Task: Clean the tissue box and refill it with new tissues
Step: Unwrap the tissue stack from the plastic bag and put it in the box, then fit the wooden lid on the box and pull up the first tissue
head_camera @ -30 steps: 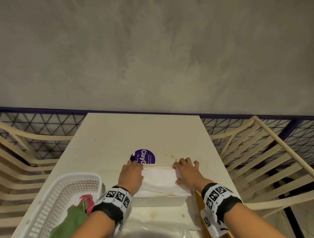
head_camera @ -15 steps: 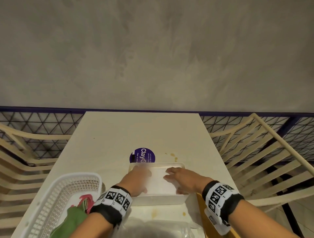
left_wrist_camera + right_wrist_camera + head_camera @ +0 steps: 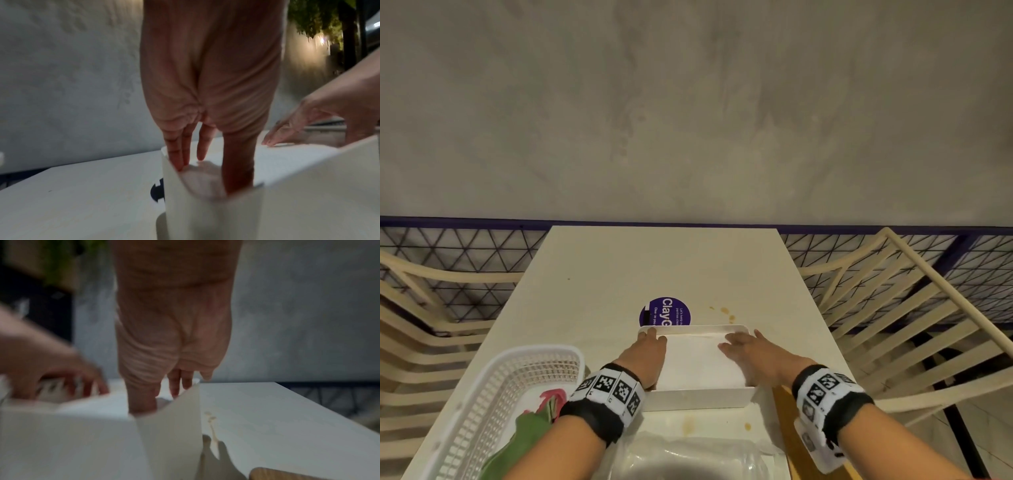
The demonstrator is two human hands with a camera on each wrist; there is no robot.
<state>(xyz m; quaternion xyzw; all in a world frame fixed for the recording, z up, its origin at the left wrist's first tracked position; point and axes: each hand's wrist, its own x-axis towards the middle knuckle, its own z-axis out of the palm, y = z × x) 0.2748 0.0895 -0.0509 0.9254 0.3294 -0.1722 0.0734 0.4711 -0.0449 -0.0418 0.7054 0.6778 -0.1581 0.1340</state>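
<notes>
I press my left hand (image 3: 645,356) and right hand (image 3: 756,356), fingers straight, gripping nothing, onto the tissue stack (image 3: 698,363), seating it inside the tissue box (image 3: 698,399).

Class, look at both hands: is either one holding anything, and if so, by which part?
Nothing is held. The left hand and right hand lie with straight fingers on the tissues inside the tissue box, pressing at its two ends.

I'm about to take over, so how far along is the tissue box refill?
Done: the white stack of tissues already lies inside the open tissue box. In hand: the left hand and right hand press it down with straight fingers at either end. Left: no lid shows on the box; whether the box was wiped, I cannot tell.
</notes>
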